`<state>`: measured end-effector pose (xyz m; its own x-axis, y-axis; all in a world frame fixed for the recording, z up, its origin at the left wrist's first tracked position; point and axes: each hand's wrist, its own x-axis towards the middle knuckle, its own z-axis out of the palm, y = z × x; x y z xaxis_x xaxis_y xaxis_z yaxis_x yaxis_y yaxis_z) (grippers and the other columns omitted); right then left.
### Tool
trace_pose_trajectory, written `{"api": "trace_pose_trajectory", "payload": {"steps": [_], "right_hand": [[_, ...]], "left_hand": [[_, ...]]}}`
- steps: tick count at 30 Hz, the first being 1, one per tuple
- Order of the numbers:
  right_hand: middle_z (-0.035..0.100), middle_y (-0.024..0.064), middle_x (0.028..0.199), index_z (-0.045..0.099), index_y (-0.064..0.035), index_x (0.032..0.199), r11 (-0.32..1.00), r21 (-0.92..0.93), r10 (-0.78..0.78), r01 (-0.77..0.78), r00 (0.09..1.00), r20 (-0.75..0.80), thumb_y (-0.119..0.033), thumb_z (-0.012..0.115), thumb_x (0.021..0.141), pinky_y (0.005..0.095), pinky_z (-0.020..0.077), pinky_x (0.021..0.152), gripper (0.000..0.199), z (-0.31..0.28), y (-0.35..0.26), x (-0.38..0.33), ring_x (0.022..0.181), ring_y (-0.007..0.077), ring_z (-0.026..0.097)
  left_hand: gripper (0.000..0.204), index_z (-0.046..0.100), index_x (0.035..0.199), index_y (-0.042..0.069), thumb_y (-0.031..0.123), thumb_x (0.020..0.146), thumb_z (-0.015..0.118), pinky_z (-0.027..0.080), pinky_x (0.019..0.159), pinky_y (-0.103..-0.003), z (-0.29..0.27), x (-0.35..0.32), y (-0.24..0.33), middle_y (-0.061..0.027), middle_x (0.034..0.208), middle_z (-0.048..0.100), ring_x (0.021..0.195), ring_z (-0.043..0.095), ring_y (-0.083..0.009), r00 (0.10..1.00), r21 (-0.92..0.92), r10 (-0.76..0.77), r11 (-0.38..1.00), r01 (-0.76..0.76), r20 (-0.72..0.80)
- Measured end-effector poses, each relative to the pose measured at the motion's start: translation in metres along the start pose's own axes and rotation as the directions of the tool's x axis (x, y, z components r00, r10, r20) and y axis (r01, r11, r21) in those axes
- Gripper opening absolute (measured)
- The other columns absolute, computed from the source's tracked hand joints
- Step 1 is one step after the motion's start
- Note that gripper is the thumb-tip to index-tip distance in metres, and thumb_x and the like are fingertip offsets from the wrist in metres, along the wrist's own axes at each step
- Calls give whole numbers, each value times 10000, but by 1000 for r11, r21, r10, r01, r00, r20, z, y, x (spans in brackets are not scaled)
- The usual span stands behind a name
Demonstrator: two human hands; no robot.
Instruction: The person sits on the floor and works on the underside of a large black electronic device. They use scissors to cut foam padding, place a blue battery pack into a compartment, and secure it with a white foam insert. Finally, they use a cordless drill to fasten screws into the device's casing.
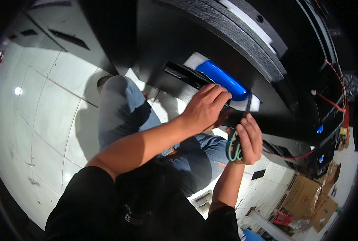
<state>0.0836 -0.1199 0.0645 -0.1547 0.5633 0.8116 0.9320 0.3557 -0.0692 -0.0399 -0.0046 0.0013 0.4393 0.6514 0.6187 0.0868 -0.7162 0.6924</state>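
A glossy blue pack [223, 80], rounded and long, lies on white foam [196, 60] against a black panel [159, 44]. The foam sticks out at both ends of the pack. My left hand [206, 105] is closed over the lower edge of a long black bar [183, 75] beside the pack; its fingertips are partly hidden. At the pack's right end, my right hand [249, 138] pinches a thin black strap [249, 103] that runs up over the foam. Greenish looped cord [234, 148] hangs around my right wrist and palm.
Thin red wires [335, 104] run along the black cabinet's right side, one ending in a white plug. Cardboard boxes [303, 195] and scraps lie at lower right. A small dark plate [258, 174] lies on white floor tiles [46, 120]. My bent knees are below the panel.
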Motion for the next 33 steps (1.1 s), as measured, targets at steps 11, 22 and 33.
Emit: {"api": "trace_pose_trajectory", "payload": {"steps": [11, 22, 33], "right_hand": [[728, 141, 923, 753, -49, 957, 997, 19, 78, -76, 986, -147, -162, 867, 794, 454, 648, 828, 229, -6, -18, -7, 966, 344, 743], [723, 122, 959, 753, -44, 1017, 998, 23, 61, -58, 986, -153, -124, 814, 787, 420, 645, 829, 252, -23, -23, -2, 963, 314, 736], [706, 115, 956, 753, -33, 1026, 995, -25, -96, 98, 994, 46, -182, 729, 720, 381, 627, 769, 341, -18, -6, 26, 915, 299, 710]], "left_hand": [[424, 665, 1272, 0, 51, 851, 671, 441, 1118, -479, -17, 33, 11, -144, 1328, 654, 1244, 614, -324, 897, 264, 391, 861, -435, 205], [351, 688, 1206, -6, 107, 873, 688, 433, 1107, -479, -7, 39, 14, -128, 1286, 676, 1216, 621, -300, 885, 335, 417, 819, -465, 207], [465, 614, 1359, -6, 181, 937, 563, 316, 1213, -499, -13, 29, 12, -139, 1451, 573, 1388, 499, -306, 900, 308, 329, 857, -412, 286]]}}
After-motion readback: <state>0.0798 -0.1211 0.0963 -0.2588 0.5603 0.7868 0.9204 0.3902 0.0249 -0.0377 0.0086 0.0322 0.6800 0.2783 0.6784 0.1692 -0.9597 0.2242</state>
